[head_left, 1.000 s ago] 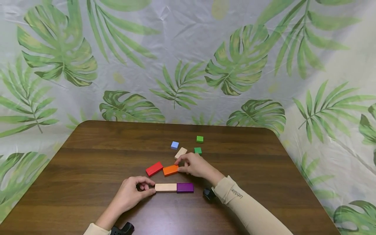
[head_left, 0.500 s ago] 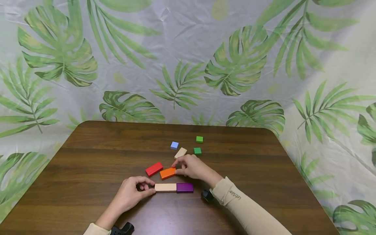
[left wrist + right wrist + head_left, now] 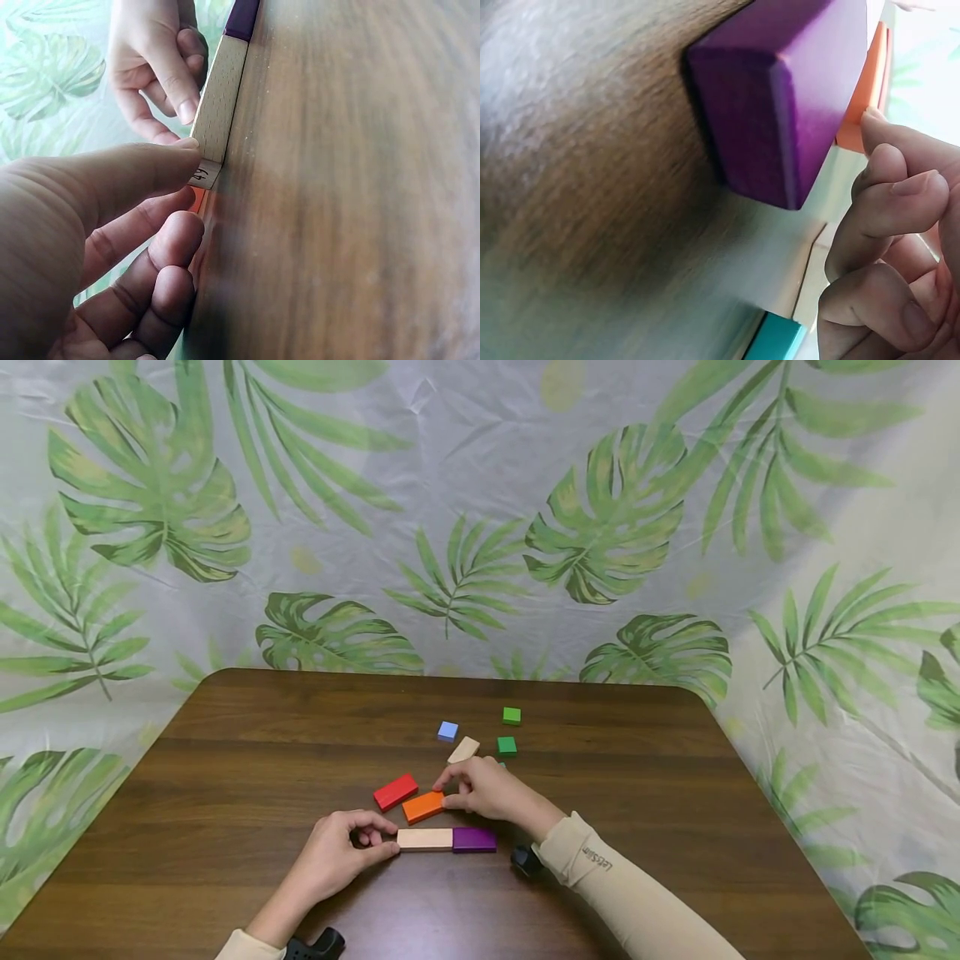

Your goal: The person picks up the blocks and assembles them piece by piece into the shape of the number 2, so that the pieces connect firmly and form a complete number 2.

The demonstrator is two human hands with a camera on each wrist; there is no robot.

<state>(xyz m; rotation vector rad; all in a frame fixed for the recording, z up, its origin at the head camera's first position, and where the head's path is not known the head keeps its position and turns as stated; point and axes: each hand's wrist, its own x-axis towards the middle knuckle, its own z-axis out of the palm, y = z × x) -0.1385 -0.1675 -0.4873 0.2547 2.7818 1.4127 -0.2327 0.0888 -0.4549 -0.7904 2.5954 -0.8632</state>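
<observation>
In the head view a plain wooden block (image 3: 425,840) lies end to end with a purple block (image 3: 474,840). My left hand (image 3: 341,853) pinches the wooden block's left end between thumb and index finger; a dark handwritten mark shows on that end in the left wrist view. Just behind the row lies an orange block (image 3: 423,807), slightly slanted. My right hand (image 3: 491,791) holds its right end with thumb and index finger, the other fingers curled. A red block (image 3: 396,792) lies beside the orange one, to its left and a little farther back.
Farther back lie another plain wooden block (image 3: 464,750), a small blue block (image 3: 447,731) and two small green blocks, one nearer (image 3: 507,746) and one farther (image 3: 512,717). A teal block (image 3: 776,337) shows in the right wrist view, mostly hidden by my hand in the head view.
My right hand has drawn the orange block left and toward me, nearer the wooden and purple row. The left hand and the row have stayed in place.
</observation>
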